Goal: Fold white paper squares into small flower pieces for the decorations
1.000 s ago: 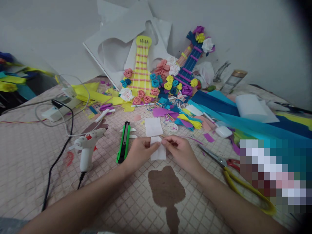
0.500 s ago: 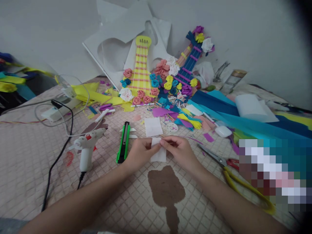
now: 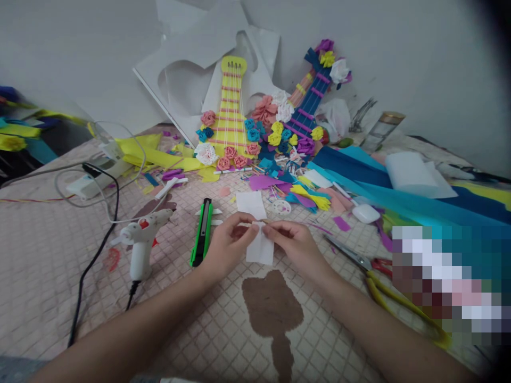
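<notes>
My left hand (image 3: 227, 244) and my right hand (image 3: 293, 246) meet over the floor mat, both pinching the top edge of a small white paper piece (image 3: 260, 249) that hangs between them. A thin stick seems to lie along that top edge between my fingertips. A second white paper square (image 3: 250, 204) lies flat just beyond my hands. A green utility knife (image 3: 203, 231) rests left of my left hand.
A white glue gun (image 3: 140, 239) with a black cord stands at the left. Yellow-handled scissors (image 3: 383, 282) lie at the right. Two paper guitars with paper flowers, one yellow (image 3: 230, 114) and one blue (image 3: 309, 109), lean on the wall, amid coloured scraps and blue paper sheets (image 3: 399, 199).
My hands have lifted the white piece slightly and closed in on its top edge; the view has shifted a little.
</notes>
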Available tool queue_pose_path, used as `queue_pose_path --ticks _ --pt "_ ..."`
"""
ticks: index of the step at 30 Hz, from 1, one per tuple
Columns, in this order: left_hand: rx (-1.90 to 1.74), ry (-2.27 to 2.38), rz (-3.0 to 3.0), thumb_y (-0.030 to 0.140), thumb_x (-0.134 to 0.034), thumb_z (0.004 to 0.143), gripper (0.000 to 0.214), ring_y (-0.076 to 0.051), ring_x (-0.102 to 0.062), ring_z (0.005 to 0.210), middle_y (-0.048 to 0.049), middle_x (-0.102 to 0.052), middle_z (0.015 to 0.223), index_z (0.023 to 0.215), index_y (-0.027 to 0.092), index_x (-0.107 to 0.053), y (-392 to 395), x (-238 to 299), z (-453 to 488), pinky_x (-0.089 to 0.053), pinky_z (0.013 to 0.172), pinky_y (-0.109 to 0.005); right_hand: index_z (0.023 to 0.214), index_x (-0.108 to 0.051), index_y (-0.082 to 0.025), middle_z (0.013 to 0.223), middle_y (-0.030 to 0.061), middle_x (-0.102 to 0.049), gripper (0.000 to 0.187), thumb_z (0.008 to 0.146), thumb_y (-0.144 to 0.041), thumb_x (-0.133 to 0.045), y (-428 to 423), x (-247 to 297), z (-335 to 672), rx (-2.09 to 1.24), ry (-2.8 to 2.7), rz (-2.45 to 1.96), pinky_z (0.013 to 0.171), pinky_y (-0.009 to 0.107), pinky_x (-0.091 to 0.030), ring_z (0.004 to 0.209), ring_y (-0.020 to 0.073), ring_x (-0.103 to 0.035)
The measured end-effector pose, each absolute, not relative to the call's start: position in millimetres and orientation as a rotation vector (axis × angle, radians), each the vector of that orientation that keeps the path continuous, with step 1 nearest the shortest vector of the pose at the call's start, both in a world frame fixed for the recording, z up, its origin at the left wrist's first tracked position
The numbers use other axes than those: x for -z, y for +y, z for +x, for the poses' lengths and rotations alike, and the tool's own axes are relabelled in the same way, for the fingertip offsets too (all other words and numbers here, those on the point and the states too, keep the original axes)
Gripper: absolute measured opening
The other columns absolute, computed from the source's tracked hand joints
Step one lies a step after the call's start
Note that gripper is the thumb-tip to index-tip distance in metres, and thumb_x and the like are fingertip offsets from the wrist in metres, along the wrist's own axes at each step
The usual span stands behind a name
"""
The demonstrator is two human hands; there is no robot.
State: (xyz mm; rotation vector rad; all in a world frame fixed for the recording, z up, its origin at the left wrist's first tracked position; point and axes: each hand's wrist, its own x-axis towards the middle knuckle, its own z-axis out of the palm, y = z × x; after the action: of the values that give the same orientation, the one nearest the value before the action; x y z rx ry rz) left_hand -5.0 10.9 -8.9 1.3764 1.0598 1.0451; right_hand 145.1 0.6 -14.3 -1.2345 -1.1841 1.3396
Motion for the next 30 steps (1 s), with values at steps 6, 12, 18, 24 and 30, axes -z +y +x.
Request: queue_pose_path --ticks 6,12,18,24,30 --pt "-1.060 1.127 1.439 0.027 -0.057 0.075 0.013 -0.008 -0.046 0.050 0.0025 -0.052 0.059 0.077 0.016 -0.050 11.2 9.5 -4.4 -0.035 0.045 -0.018 0.072 -0.066 -0.016 0.070 0.0025 -0.063 0.019 0.069 -0.035 -0.063 -0.7 13.6 143.9 -1.362 -1.178 -1.242 0.058 0.026 -0.039 0.063 0.0127 -0.053" --pt "-1.110 1.030 1.618 0.020 -0.054 0.077 0.007 -0.013 -0.056 0.073 -0.0037 -0.060 0.080 0.079 0.014 -0.058 9.4 7.4 -5.2 -0.045 0.063 -0.022 0.070 -0.066 -0.016 0.069 0.0018 -0.062 0.020 0.068 -0.035 -0.064 -0.7 11.6 142.5 -1.383 -1.146 -1.252 0.058 0.025 -0.038 0.064 0.0125 -0.053" --pt "-1.113 1.050 1.610 0.021 -0.051 0.079 0.011 -0.011 -0.055 0.068 -0.0033 -0.060 0.079 0.081 0.015 -0.060 10.0 9.1 -5.6 -0.043 0.057 -0.020 0.071 -0.066 -0.016 0.069 0.0020 -0.062 0.020 0.068 -0.036 -0.063 0.6 12.4 143.3 -1.402 -1.132 -1.222 0.060 0.026 -0.039 0.064 0.0131 -0.053" --pt "-1.163 1.070 1.471 0.023 -0.053 0.078 0.010 -0.011 -0.053 0.068 -0.0022 -0.059 0.078 0.081 0.015 -0.058 12.9 11.1 -3.9 -0.040 0.058 -0.020 0.072 -0.067 -0.016 0.069 0.0031 -0.063 0.022 0.066 -0.037 -0.065 0.3 11.3 143.1 -1.402 -1.104 -1.251 0.061 0.028 -0.040 0.065 0.0141 -0.054" --pt "-1.076 1.029 1.261 0.027 -0.059 0.073 0.012 -0.010 -0.051 0.061 -0.0006 -0.058 0.071 0.074 0.014 -0.061 15.5 10.2 -5.3 -0.039 0.056 -0.021 0.073 -0.067 -0.016 0.069 0.0030 -0.062 0.024 0.066 -0.038 -0.064 1.2 13.1 144.1 -1.399 -1.132 -1.236 0.060 0.027 -0.040 0.065 0.0137 -0.053"
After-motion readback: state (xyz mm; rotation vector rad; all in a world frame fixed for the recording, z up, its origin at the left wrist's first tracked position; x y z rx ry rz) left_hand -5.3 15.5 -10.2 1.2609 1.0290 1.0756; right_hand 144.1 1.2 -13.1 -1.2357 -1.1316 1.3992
